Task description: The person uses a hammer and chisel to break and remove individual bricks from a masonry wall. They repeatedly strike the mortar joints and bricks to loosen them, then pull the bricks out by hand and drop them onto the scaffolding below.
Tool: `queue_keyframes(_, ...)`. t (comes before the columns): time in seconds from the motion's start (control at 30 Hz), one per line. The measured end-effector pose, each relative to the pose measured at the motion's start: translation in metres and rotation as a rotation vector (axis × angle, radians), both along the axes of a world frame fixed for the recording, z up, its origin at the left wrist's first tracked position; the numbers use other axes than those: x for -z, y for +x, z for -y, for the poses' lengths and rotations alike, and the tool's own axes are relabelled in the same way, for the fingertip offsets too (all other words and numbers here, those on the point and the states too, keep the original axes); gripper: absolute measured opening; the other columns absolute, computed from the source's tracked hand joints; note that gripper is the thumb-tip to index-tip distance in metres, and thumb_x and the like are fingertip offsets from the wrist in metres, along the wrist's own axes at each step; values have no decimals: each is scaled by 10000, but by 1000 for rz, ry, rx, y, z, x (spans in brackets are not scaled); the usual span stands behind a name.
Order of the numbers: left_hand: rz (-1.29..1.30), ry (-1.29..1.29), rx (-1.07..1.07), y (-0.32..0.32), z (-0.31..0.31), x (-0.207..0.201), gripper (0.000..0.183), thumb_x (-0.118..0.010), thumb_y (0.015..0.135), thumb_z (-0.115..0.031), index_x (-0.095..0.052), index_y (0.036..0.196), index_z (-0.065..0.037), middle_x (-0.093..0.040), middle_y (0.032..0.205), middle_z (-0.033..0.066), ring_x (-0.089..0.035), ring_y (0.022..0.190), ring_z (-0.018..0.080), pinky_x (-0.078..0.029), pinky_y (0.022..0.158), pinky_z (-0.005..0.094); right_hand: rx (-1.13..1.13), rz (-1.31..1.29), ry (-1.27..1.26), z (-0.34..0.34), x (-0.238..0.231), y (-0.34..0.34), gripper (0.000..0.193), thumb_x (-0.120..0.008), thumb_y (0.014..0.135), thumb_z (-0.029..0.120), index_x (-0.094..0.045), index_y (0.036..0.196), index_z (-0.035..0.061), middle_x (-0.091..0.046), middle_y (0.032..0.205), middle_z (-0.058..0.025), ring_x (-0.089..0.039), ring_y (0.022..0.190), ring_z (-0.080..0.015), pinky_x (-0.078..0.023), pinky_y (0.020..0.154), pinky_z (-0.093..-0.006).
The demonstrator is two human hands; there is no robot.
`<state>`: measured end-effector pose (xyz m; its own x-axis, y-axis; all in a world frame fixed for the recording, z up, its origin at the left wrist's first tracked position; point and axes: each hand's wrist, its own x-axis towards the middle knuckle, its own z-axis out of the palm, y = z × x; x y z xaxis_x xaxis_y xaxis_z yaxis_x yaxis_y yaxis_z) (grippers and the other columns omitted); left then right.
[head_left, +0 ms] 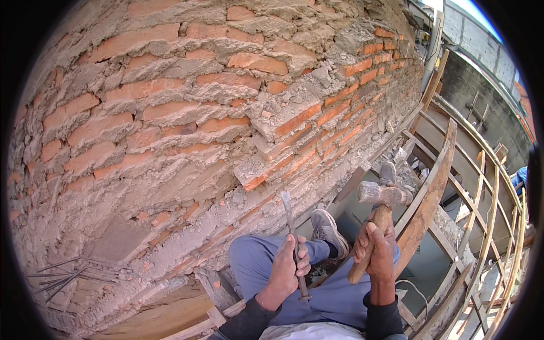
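Head view, left fingers (304, 264) curled around chisel (289, 218), right fingers (361, 242) gripping hammer handle (361, 266)

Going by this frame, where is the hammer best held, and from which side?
By the wooden handle, probably from its right, wrapped below the hammer head. The handle is long and slim, slanting down-left toward the person, while the head is a blocky crosspiece. The right grip holds the handle partway along.

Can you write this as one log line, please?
left hand: holds metal chisel | right hand: holds wooden-handled hammer | ahead: brick wall
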<state>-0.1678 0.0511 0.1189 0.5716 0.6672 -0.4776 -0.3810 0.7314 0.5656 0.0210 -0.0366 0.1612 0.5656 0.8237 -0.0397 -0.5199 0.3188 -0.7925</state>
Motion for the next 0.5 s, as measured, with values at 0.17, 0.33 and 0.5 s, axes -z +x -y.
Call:
queue_keyframes(0.17, 160, 50, -20, 65, -64, -33, 338, -423, 1060, -394, -489, 1069, -62, -426, 725, -13, -382, 520, 67, -304, 395, 206, 134, 130, 3, -6, -20, -8, 202, -554, 967, 131, -427, 1107, 61, -464, 643, -52, -481, 425, -144, -444, 386, -276)
queue_keyframes(0.33, 268, -12, -110, 111, -100, -42, 310, -406, 1066, -366, -489, 1050, -67, -404, 695, -28, -353, 497, 64, -287, 380, 210, 105, 242, -10, -5, -25, -12, 223, -577, 966, 135, -426, 1104, 48, -479, 636, -57, -489, 434, -143, -447, 399, -282)
queue_keyframes(0.5, 262, -21, -187, 140, -112, -40, 305, -396, 1069, -362, -484, 966, -89, -401, 683, -37, -341, 484, 64, -281, 378, 224, 161, 361, -56, 0, -25, -11, 252, -630, 949, 163, -450, 1065, 31, -507, 635, -66, -502, 448, -141, -441, 410, -276)
